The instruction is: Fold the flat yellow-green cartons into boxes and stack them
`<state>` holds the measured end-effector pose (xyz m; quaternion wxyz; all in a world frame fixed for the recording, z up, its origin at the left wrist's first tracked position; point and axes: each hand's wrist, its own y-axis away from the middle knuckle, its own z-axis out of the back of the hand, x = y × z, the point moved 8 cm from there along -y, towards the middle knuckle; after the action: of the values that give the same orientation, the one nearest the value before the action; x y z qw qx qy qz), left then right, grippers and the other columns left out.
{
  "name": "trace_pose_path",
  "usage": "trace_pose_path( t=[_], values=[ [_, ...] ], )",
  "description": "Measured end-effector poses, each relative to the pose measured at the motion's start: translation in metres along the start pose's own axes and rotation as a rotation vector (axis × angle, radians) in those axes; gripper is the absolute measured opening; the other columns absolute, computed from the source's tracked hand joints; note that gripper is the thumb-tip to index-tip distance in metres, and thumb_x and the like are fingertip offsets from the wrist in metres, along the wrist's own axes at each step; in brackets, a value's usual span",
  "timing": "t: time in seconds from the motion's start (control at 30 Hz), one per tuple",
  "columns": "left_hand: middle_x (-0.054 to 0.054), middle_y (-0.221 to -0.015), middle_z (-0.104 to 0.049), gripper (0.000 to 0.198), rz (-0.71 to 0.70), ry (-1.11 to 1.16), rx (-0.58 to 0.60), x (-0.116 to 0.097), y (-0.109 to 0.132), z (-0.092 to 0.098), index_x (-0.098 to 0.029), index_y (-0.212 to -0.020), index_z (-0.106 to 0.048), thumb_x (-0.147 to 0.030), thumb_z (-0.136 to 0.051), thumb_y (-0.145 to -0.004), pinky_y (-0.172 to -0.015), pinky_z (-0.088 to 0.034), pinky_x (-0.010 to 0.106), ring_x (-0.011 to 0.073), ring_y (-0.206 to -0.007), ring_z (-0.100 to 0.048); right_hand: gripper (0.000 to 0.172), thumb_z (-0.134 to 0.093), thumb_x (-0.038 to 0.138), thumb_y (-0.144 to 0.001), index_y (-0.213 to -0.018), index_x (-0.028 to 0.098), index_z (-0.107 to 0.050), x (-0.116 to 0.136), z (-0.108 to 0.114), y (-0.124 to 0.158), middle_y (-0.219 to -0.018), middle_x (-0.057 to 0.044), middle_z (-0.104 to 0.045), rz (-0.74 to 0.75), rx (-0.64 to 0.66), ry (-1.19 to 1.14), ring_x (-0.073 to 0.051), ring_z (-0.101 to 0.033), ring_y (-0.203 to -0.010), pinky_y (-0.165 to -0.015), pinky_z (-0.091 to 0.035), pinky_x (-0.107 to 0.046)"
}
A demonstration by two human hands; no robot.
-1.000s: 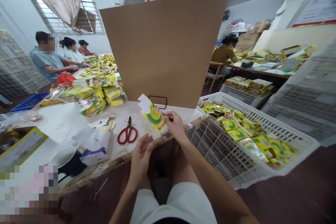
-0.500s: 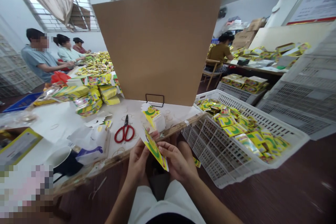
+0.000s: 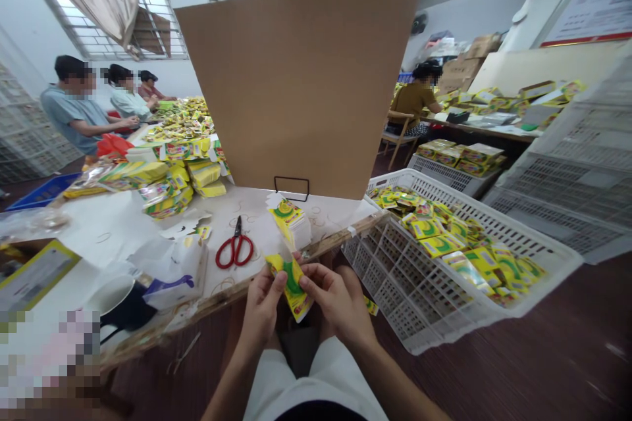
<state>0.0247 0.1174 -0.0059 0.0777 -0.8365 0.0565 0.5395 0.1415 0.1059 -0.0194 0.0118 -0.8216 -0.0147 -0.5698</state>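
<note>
Both my hands hold one flat yellow and green carton blank [image 3: 292, 283] just below the table's front edge, above my lap. My left hand [image 3: 261, 306] pinches its left side with thumb on top. My right hand [image 3: 333, 296] grips its right side with curled fingers. A small stack of the same blanks [image 3: 291, 222] stands on the white table [image 3: 123, 227] right behind my hands. Red-handled scissors [image 3: 236, 250] lie to the left of that stack.
A tall brown cardboard sheet [image 3: 301, 79] stands upright at the back of the table. A white plastic crate [image 3: 494, 302] with several yellow cartons sits at my right. Yellow packs [image 3: 168, 187] pile up at left. Other people sit at tables behind.
My right hand took one blank from the stack and brought it down to my lap. My left hand joined it, and the blank now looks folded narrower between both hands.
</note>
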Motion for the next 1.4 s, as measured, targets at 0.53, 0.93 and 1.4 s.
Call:
trace_pose_path(
  t=[0.53, 0.93, 1.4],
  values=[
    [0.005, -0.095, -0.073, 0.061, -0.043, -0.193, -0.075, -0.012, 0.004, 0.002, -0.025, -0.127, -0.027, -0.028, -0.066, -0.080, -0.076, -0.054, 0.032, 0.0207, -0.087, -0.070, 0.027, -0.063, 0.030, -0.081, -0.107, 0.023, -0.056, 0.030, 0.005, 0.010, -0.099, -0.005, -0.064, 0.284, -0.092, 0.365, -0.019, -0.060, -0.082, -0.073, -0.050, -0.030],
    [0.008, -0.102, -0.069, 0.035, 0.046, -0.168, 0.239, -0.008, 0.011, -0.012, -0.021, -0.110, -0.046, -0.022, -0.064, -0.081, -0.076, -0.051, 0.028, 0.0215, -0.092, -0.066, 0.033, -0.061, 0.024, -0.082, -0.114, 0.023, -0.051, 0.049, 0.005, -0.001, -0.084, 0.000, -0.065, 0.221, 0.279, 0.495, -0.016, -0.060, -0.075, -0.066, -0.046, -0.026],
    [0.005, -0.090, -0.068, 0.034, 0.090, -0.146, 0.311, -0.002, 0.015, -0.021, -0.020, -0.104, -0.044, -0.025, -0.067, -0.080, -0.070, -0.049, 0.027, 0.0188, -0.081, -0.066, 0.014, -0.053, 0.029, -0.088, -0.086, 0.017, -0.060, 0.056, 0.003, -0.003, -0.077, -0.002, -0.062, 0.245, 0.368, 0.593, -0.015, -0.056, -0.071, -0.064, -0.043, -0.025]
  ],
)
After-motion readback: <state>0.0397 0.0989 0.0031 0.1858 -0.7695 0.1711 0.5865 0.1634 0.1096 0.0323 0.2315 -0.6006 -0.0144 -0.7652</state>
